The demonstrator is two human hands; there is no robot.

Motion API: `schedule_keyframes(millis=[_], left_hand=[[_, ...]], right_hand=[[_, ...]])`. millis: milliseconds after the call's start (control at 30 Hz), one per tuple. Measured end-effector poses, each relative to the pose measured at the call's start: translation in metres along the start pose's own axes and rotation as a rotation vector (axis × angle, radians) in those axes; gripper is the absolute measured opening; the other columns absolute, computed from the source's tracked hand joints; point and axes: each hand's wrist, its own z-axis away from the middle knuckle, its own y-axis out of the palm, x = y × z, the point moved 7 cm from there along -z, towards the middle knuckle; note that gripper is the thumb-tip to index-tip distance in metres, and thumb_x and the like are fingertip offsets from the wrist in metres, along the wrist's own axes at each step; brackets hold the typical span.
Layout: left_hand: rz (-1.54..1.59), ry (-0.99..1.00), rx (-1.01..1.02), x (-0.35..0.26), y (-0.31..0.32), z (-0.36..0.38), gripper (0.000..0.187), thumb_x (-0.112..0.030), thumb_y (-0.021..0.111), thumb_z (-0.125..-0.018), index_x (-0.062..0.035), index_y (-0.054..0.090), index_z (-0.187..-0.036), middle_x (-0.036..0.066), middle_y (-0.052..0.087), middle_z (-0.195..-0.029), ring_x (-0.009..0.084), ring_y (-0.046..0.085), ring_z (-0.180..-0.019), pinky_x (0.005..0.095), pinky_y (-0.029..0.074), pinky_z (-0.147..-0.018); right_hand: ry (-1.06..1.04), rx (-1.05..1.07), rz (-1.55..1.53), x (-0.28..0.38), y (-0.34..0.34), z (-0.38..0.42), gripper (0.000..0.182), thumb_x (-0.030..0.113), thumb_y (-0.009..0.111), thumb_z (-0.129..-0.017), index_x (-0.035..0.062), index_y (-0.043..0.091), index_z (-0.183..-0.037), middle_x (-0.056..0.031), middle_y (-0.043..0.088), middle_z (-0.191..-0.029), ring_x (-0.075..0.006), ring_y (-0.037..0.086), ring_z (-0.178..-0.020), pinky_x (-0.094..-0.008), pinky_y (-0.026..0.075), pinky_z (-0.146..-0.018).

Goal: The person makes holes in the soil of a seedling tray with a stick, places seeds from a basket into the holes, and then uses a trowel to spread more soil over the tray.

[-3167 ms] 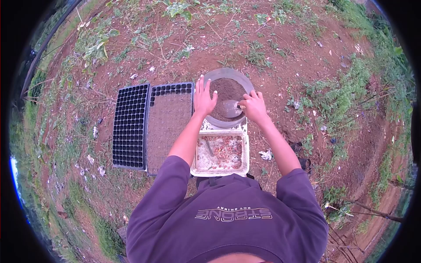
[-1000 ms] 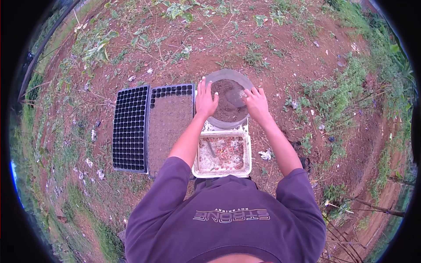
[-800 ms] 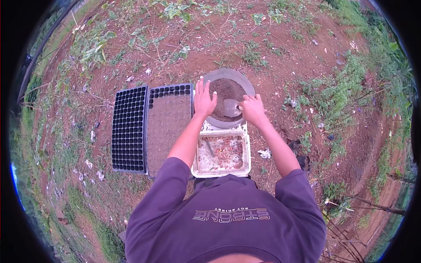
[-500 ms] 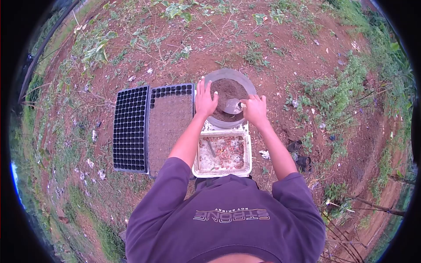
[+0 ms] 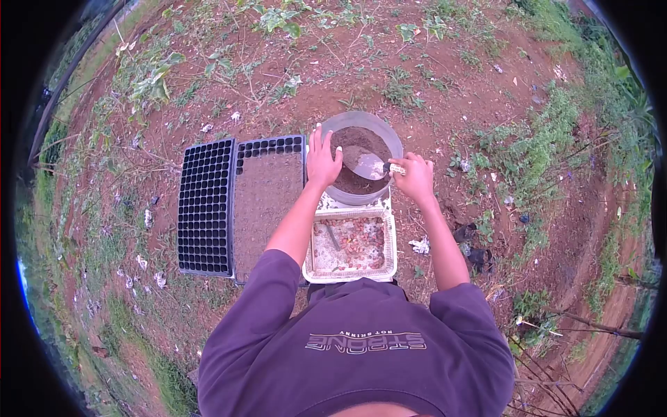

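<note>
A round grey tub (image 5: pixel 387 133) holds dark, loose soil (image 5: pixel 356 139). My right hand (image 5: pixel 415 175) is closed round the pale handle of a trowel (image 5: pixel 368 167) at the tub's right side. The trowel's metal blade lies inside the tub, against the soil. My left hand (image 5: pixel 324 161) rests at the tub's left rim, its fingers stretched out and the thumb over the inner edge. Just below the tub, nearer my body, stands a whitish rectangular tray (image 5: pixel 391 240) with reddish-brown bits and a thin dark stick in it.
To the left lie two black seedling trays. The outer seedling tray (image 5: pixel 205 208) shows bare cells; the inner seedling tray (image 5: pixel 269 201) is mostly covered with soil. Dark shoes (image 5: pixel 479 258) sit on the ground to the right. Weeds and leafy plants (image 5: pixel 156 80) grow around.
My right hand has shifted slightly right and turned, so more of the trowel's handle shows. The blade has tilted in the tub. My left hand stays at the rim.
</note>
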Motion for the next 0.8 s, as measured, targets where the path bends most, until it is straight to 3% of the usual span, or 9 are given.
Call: schedule_keyframes(millis=[67, 133, 367, 467, 533, 800], left_hand=[[0.007, 0.002, 0.005, 0.000, -0.001, 0.000, 0.055, -0.027, 0.056, -0.090, -0.0030, 0.044, -0.138, 0.017, 0.024, -0.155, 0.0366, 0.025, -0.142, 0.0450, 0.033, -0.113], [0.073, -0.017, 0.029, 0.001, 0.000, 0.000, 0.054, -0.025, 0.057, -0.091, -0.0031, 0.044, -0.139, 0.018, 0.023, -0.156, 0.0383, 0.023, -0.143, 0.0458, 0.024, -0.117], [0.065, -0.016, 0.043, 0.002, 0.001, 0.002, 0.056, -0.025, 0.056, -0.092, -0.0030, 0.041, -0.141, 0.018, 0.021, -0.157, 0.0382, 0.021, -0.144, 0.0462, 0.023, -0.117], [0.042, 0.008, -0.004, 0.002, 0.001, 0.006, 0.056, -0.023, 0.055, -0.093, -0.0020, 0.039, -0.142, 0.022, 0.024, -0.155, 0.0400, 0.022, -0.144, 0.0467, 0.022, -0.118], [0.187, -0.019, -0.083, 0.006, -0.005, 0.013, 0.055, -0.021, 0.053, -0.094, -0.0005, 0.036, -0.142, 0.026, 0.027, -0.152, 0.0425, 0.023, -0.142, 0.0482, 0.021, -0.118], [0.238, -0.162, -0.170, 0.031, -0.039, 0.088, 0.057, -0.017, 0.053, -0.094, 0.0003, 0.032, -0.144, 0.026, 0.031, -0.149, 0.0455, 0.022, -0.141, 0.0515, 0.020, -0.117]], right_hand=[[-0.013, -0.022, -0.006, 0.000, -0.001, 0.001, 0.033, 0.021, 0.079, -0.072, 0.0226, 0.076, -0.105, -0.0039, 0.064, -0.094, -0.0220, 0.058, -0.096, -0.0377, 0.036, -0.085], [0.002, -0.054, -0.030, 0.000, -0.003, 0.006, 0.033, 0.019, 0.079, -0.072, 0.0226, 0.077, -0.105, -0.0036, 0.064, -0.094, -0.0218, 0.058, -0.096, -0.0374, 0.036, -0.086], [-0.019, -0.168, -0.066, 0.008, -0.011, 0.025, 0.032, 0.017, 0.079, -0.072, 0.0190, 0.077, -0.104, -0.0031, 0.063, -0.095, -0.0213, 0.057, -0.095, -0.0362, 0.036, -0.086], [-0.043, -0.219, -0.053, 0.015, -0.013, 0.034, 0.030, 0.017, 0.079, -0.073, 0.0168, 0.076, -0.103, -0.0032, 0.063, -0.093, -0.0210, 0.058, -0.091, -0.0361, 0.036, -0.084], [-0.049, -0.243, -0.098, 0.020, -0.014, 0.041, 0.030, 0.018, 0.079, -0.073, 0.0164, 0.076, -0.103, -0.0032, 0.064, -0.091, -0.0208, 0.058, -0.089, -0.0361, 0.036, -0.084], [-0.078, -0.373, -0.180, 0.051, -0.015, 0.060, 0.031, 0.017, 0.079, -0.073, 0.0156, 0.075, -0.103, -0.0022, 0.064, -0.088, -0.0187, 0.060, -0.085, -0.0357, 0.036, -0.083]])
